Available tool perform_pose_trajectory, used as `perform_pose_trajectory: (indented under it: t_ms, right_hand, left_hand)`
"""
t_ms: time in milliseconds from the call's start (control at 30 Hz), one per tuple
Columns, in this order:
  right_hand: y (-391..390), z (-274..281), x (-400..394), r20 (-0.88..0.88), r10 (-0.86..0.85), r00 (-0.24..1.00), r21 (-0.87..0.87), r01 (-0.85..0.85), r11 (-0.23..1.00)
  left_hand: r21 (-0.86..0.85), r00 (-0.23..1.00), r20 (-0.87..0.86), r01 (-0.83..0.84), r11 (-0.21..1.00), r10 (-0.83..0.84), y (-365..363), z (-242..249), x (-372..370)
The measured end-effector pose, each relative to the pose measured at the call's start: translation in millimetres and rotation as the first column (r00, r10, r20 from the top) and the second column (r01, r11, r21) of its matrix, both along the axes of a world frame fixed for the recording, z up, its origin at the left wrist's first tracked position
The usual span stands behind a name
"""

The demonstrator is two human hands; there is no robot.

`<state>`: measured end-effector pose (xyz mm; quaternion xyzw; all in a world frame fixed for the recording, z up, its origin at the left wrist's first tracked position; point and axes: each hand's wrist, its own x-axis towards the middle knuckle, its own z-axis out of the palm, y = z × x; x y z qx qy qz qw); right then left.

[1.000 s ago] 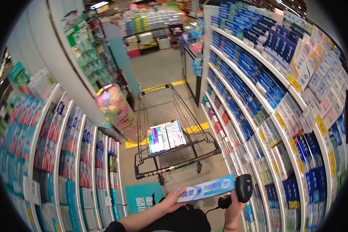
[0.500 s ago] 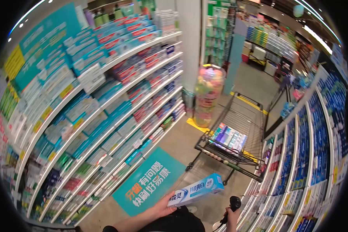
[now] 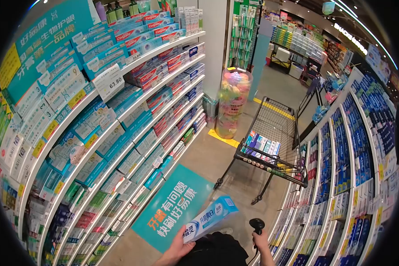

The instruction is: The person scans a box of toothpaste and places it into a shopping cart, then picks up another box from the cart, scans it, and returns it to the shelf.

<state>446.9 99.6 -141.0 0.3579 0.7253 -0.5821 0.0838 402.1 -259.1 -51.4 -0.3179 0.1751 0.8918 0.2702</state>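
My left hand [image 3: 176,248] is closed round the near end of a blue and white toothpaste box [image 3: 212,218] with Chinese lettering. The box slants up and to the right in front of my dark clothing. In my right hand [image 3: 262,241] is a black handheld barcode scanner [image 3: 256,224], held by its grip with the head up and a cord hanging below. Beyond both hands stands a shopping cart [image 3: 275,116] with several toothpaste boxes [image 3: 262,146] lying in its near end.
Curved shelves [image 3: 164,116] packed with toothpaste boxes run along my left, with a price card [image 3: 109,83] sticking out. More stocked shelves [image 3: 341,168] rise on my right. A teal floor sticker [image 3: 170,204] lies ahead. A clear cylinder of colourful items [image 3: 233,104] stands beyond it.
The toothpaste box has shifted left in view and tilts more steeply. My right hand with the scanner appears slightly further left and higher. The whole view has turned a little.
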Motion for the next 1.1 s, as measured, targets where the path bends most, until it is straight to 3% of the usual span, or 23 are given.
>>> perform_pose_trajectory:
  t_ms: [100, 200, 333, 400, 533, 633, 733, 833, 967, 1067, 1100]
  right_hand:
    - [-5.5, -18.1, 40.7, 0.104, -0.088, 0.991, 0.053, 0.083, 0.995]
    - [-10.9, -20.2, 61.2, 0.112, -0.197, 0.974, -0.015, 0.199, 0.98]
    - [-2.4, -22.8, 47.8, -0.02, -0.204, 0.979, 0.044, 0.205, 0.978]
    - [7.7, -28.4, 27.2, -0.172, -0.17, 0.97, 0.169, 0.199, 0.965]
    - [43.7, -19.7, -38.0, -0.346, 0.059, 0.936, 0.479, 0.123, 0.869]
    - [51.8, 46.9, -102.5, -0.392, 0.047, 0.919, 0.314, 0.085, 0.946]
    - [73.9, 54.8, -160.1, -0.574, 0.086, 0.814, 0.304, 0.115, 0.946]
    - [96.6, 43.5, -207.8, -0.58, 0.064, 0.812, 0.282, 0.126, 0.951]
    - [118.7, 35.9, -241.5, -0.636, 0.28, 0.719, 0.52, 0.131, 0.844]
    - [139.1, 14.5, -250.3, -0.598, 0.301, 0.743, 0.512, 0.066, 0.856]
    - [153.2, -15.4, -256.9, -0.594, 0.281, 0.754, 0.479, 0.052, 0.876]
  left_hand:
    - [-0.021, 0.999, -0.047, -0.019, 1.0, 0.018, -6.7, 4.9, 7.1]
    - [0.006, 0.998, -0.061, -0.031, 0.999, 0.031, -14.3, 5.5, 11.7]
    - [-0.196, 0.988, -0.156, -0.039, 0.98, 0.008, -14.3, 6.4, 12.5]
    - [-0.28, 0.977, -0.21, -0.08, 0.957, 0.02, -8.6, 15.4, 12.7]
    - [-0.31, 0.97, -0.211, -0.184, 0.933, 0.121, 1.3, 15.6, 9.2]
    - [-0.416, 0.969, -0.208, -0.208, 0.885, 0.13, 23.7, 20.6, 3.1]
    - [-0.471, 0.971, -0.143, -0.237, 0.849, 0.192, 52.8, 37.7, -7.2]
    - [-0.509, 0.971, -0.073, -0.232, 0.829, 0.227, 78.4, 42.3, -10.2]
    - [-0.556, 0.929, -0.058, -0.335, 0.761, 0.367, 112.7, 46.1, -19.1]
    - [-0.595, 0.883, -0.181, -0.448, 0.667, 0.432, 117.2, 14.0, -18.7]
    - [-0.616, 0.882, -0.197, -0.451, 0.646, 0.429, 130.4, 31.4, -24.6]
